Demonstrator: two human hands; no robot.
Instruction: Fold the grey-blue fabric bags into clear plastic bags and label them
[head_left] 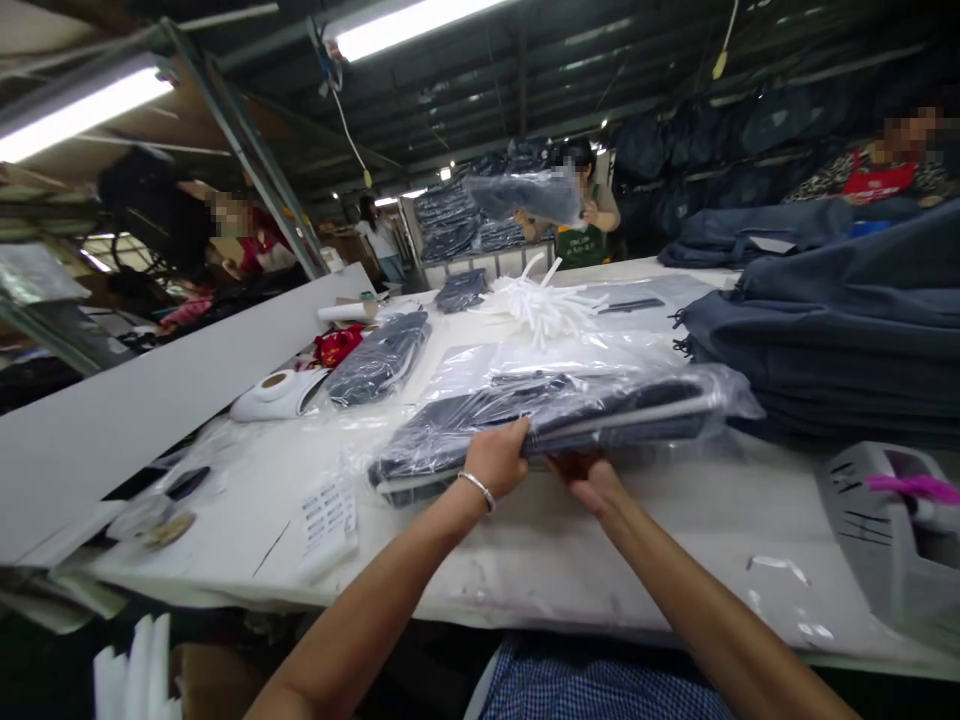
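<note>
A dark blue fabric bag in a clear plastic sleeve is held tilted just above the white table. My left hand, with a silver bangle at its wrist, grips the near edge of the packed bag. Beneath that same edge sits my right hand, its fingers partly hidden under the bag and curled against it. Behind the bag lie clear plastic sleeves and a bunch of white strips.
Stacked dark blue bags rise at the right, beside a grey plastic bin. To the left are another wrapped bag, a white roll and a label sheet. A co-worker holds a wrapped bag across the table.
</note>
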